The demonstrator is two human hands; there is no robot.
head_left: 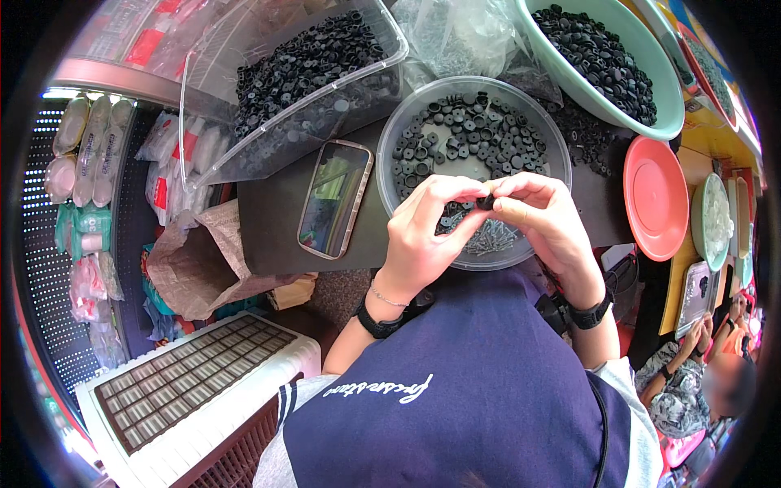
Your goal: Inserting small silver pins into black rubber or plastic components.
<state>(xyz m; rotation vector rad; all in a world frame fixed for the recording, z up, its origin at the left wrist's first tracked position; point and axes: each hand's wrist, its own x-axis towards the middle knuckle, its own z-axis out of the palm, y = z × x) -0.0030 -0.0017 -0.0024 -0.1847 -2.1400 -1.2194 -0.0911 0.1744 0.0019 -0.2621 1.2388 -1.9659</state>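
Both hands meet over the near part of a round clear plastic tub (389, 134). A small black round plastic cap (486, 202) is pinched between the fingertips of my left hand (427, 232) and my right hand (543, 221). Whether a screw is inside that cap cannot be seen. Loose black caps (476, 130) lie across the far half of the tub. Silver screws (492, 237) are heaped in its near side, partly hidden below my hands.
A phone (335, 199) lies on the dark table left of the tub. Behind are a clear bin (325, 89) and a mint basin (663, 106), both holding black parts. A red plate (656, 199) sits at right. Another person (683, 382) works at far right.
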